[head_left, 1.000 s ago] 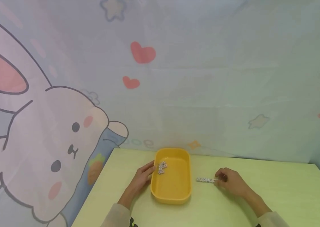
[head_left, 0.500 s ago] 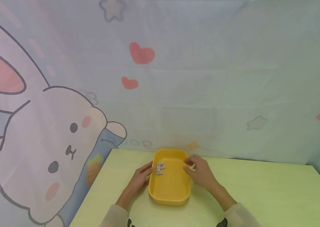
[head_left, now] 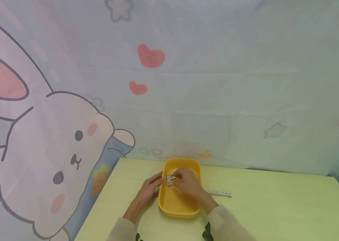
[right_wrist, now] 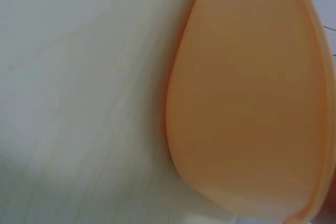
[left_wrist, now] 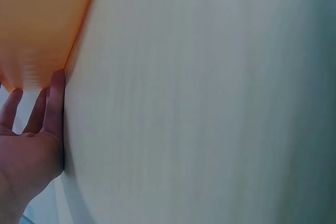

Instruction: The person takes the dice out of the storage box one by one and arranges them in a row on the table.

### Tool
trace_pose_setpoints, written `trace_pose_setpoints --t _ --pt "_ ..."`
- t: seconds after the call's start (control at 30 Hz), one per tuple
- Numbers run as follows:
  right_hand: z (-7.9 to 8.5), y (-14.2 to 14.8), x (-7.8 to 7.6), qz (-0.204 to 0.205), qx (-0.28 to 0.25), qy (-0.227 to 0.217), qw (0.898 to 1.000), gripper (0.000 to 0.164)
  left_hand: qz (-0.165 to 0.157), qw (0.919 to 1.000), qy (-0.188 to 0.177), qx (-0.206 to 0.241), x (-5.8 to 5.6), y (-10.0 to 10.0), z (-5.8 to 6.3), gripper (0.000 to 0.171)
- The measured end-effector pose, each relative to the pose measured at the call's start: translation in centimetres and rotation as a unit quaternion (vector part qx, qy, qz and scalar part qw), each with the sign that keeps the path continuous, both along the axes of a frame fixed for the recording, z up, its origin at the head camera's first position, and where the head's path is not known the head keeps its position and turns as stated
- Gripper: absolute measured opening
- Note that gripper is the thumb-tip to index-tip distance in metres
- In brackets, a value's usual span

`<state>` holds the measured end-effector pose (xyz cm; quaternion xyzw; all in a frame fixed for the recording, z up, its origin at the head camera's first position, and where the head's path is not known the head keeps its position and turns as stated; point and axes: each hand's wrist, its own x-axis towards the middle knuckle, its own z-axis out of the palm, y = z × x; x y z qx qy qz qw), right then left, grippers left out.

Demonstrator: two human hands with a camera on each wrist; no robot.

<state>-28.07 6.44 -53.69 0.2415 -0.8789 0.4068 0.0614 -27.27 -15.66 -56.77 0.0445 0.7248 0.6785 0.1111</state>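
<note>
Small white dice (head_left: 169, 180) lie in a cluster along the left inner side of a yellow plastic bin (head_left: 177, 204). My right hand (head_left: 189, 183) reaches into the bin, its thumb and fingertips at the right edge of that cluster. Whether a die is pinched between them is too small to tell. At the bin's left side my left hand (head_left: 149, 189) rests with fingers extended, touching the outer wall. The left wrist view has those fingers (left_wrist: 54, 103) nearly straight against the bin (left_wrist: 42, 19). Only the bin's outside (right_wrist: 247, 98) fills the right wrist view, which hides the right fingertips.
To the right of the bin, a straight row of dice (head_left: 219, 193) lies on the pale green-yellow table (head_left: 277, 204). A cloth backdrop (head_left: 205, 83) with a printed rabbit rises behind the table's far edge.
My right hand has left the end of the dice row, crossed the bin's right rim and come down at the dice inside. My left hand stays by the bin.
</note>
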Motion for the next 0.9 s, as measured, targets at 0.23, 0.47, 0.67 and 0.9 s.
trace_pose_setpoints --t 0.23,0.47,0.67,0.9 --pt "-1.1 -1.0 0.2 -0.022 0.025 -0.003 0.999 0.02 -0.001 0.9999 0.009 -0.01 0.0 0.0 0.2 0.054" --pt "-1.4 -1.3 0.2 -0.017 0.055 -0.002 0.998 0.017 0.0 0.9998 0.011 -0.014 0.0 -0.2 0.3 0.053" --pt "-1.8 -1.5 0.0 -0.01 0.081 -0.005 0.997 0.018 -0.001 0.9998 0.013 -0.014 0.2 -0.2 0.2 0.055" --pt "-2.3 -1.4 -0.4 -0.016 0.079 -0.012 0.997 0.017 0.001 0.9999 0.007 -0.007 0.3 -0.2 0.1 0.056"
